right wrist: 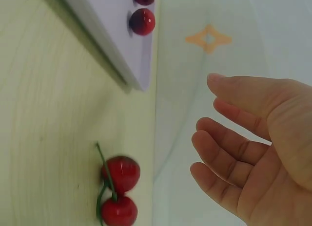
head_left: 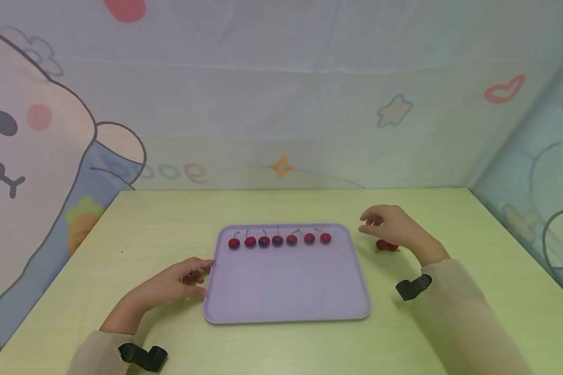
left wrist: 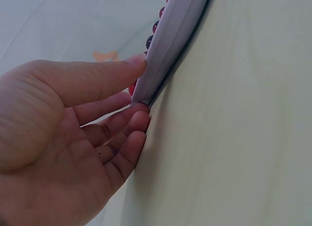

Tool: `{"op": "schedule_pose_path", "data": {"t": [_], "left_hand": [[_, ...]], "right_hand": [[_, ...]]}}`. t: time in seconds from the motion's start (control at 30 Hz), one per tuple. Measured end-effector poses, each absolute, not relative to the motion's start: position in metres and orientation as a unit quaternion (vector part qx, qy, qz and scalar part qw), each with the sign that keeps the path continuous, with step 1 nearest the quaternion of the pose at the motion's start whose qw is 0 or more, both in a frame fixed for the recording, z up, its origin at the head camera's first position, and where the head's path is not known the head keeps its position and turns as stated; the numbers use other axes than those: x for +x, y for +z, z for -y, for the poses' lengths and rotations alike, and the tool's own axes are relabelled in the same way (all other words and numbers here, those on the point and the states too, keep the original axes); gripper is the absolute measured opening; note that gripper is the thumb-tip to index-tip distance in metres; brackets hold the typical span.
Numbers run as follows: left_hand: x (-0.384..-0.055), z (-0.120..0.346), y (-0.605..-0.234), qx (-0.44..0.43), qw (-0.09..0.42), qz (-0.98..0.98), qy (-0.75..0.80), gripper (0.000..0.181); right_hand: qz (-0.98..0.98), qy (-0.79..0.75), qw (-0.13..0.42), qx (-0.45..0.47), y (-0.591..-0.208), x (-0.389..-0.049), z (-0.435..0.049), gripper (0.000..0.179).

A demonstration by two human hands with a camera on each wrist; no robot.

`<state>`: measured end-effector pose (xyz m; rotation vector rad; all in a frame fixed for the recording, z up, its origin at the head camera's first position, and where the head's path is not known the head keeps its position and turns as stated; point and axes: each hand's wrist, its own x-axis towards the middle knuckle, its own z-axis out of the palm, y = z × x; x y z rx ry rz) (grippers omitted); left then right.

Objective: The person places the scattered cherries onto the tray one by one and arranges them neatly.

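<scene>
A lilac tray [head_left: 288, 291] lies on the table with a row of several red cherries [head_left: 277, 240] along its far side, stems mostly pointing away. At the tray's left edge, the thumb and fingertips of my left hand [head_left: 175, 284] touch the rim, fingers loosely bent. My right hand [head_left: 391, 225] is raised over the table just right of the tray, thumb and fingers apart with nothing between them. Below it on the table lie two cherries [right wrist: 120, 192] side by side with green stems, partly hidden by that hand in the head view.
The pale yellow-green table [head_left: 169, 219] ends at a cloth backdrop [head_left: 281, 104] printed with a bear, stars and hearts. Each sleeve carries a small black wrist camera [head_left: 143, 357].
</scene>
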<state>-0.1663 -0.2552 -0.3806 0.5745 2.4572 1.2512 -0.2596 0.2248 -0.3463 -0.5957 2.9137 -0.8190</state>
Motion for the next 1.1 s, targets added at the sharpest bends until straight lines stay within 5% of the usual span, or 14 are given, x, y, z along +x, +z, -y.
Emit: {"op": "schedule_pose_path", "data": {"t": [1.1], "left_hand": [[-0.165, 0.254, -0.379, 0.191, 0.166, -0.86, 0.443, 0.067]], "right_hand": [[-0.944, -0.263, 0.047, -0.195, -0.38, -0.25, -0.283, 0.025]]}}
